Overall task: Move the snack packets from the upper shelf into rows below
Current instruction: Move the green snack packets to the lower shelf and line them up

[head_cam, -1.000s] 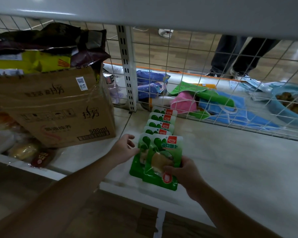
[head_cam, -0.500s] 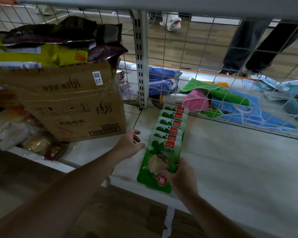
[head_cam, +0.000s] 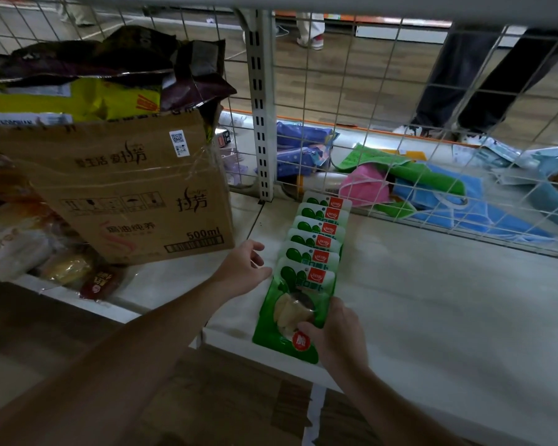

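The right hand (head_cam: 335, 336) gripped the glossy green snack packet (head_cam: 281, 320), laid frontmost in a 6-packet row (head_cam: 319, 233) on the pale lower shelf (head_cam: 432, 300). The left hand (head_cam: 242, 272) hovered alongside, fingers relaxed. As the placing step appeared near done, the next move likely required release and alignment.

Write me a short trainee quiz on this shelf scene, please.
1. True or false: the cardboard box stands to the left of the row of green packets.
2. Which hand holds the front packet? A left, B right, C both.
3. How many green packets are in the row, counting the held one?

Key: 1 true. 2 B, the right hand, thumb on top. 3 six.
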